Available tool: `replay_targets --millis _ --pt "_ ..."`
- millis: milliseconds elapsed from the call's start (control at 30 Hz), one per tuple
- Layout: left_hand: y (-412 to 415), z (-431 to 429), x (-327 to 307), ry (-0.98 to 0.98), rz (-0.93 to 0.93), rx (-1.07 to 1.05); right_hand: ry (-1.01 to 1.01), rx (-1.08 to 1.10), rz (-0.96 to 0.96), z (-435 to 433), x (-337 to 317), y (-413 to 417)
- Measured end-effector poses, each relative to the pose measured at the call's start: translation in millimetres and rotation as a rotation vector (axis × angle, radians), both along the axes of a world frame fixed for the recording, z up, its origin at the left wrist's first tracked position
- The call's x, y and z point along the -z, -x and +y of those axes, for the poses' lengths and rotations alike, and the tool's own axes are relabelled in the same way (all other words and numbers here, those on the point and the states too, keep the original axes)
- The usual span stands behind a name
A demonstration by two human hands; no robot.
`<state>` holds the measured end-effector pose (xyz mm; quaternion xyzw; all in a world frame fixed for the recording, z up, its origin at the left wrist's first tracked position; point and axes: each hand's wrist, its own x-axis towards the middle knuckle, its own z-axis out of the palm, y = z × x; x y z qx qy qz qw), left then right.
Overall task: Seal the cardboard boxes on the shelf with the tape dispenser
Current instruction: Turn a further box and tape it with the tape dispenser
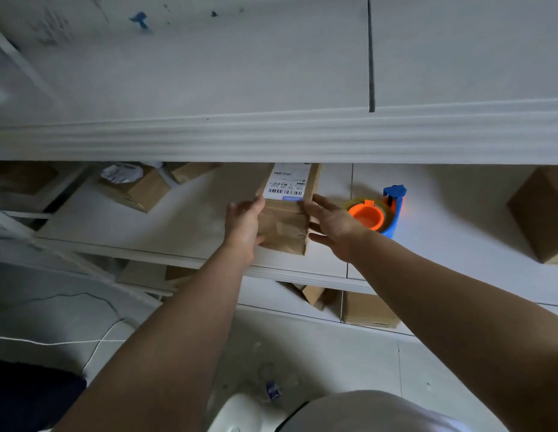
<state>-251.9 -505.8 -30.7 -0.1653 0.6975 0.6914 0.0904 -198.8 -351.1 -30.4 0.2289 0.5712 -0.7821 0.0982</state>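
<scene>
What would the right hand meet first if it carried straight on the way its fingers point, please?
The right hand, open, points forward-left at the right side of the white-labelled brown cardboard box; it would meet that first, and may be touching it now. The blue-and-orange tape dispenser lies off that line.

a pale grey tiled floor (318,363) with dark grout lines fills the lower view, and a thin white cord (53,342) runs across it at the left, near a thin dark cable (68,296) curving further back. a small blue-and-white crumpled object (273,391) lies on the tiles just beside a white rounded shape (249,413) at the bottom edge, both too blurred to identify. a dark navy shape (31,397) fills the bottom left corner, and smudged blue marks (140,20) show on the white surface at the top.
</scene>
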Motion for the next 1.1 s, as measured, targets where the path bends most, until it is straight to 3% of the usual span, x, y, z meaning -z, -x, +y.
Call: replay_targets --millis 300,533,667,967,1100 --pt "-74.6 45.0 -44.6 -0.197 0.129 -0.019 0.111 0.135 0.19 53.5 -35.7 -72.1" --pt "-142.9 132.0 -47.4 -0.183 0.128 0.147 -0.006 0.236 0.202 142.9 -40.7 -157.6" --pt "-168.2 181.1 -41.9 -0.168 0.036 0.293 -0.039 0.324 0.157 187.1 -32.6 -194.1" --pt "-189.6 231.1 -14.9 -0.004 -0.021 0.49 -0.12 0.249 0.092 221.6 0.9 -225.6" --pt "-182.3 231.9 -6.2 0.148 0.034 0.437 -0.08 0.234 0.065 230.7 11.6 -226.8"
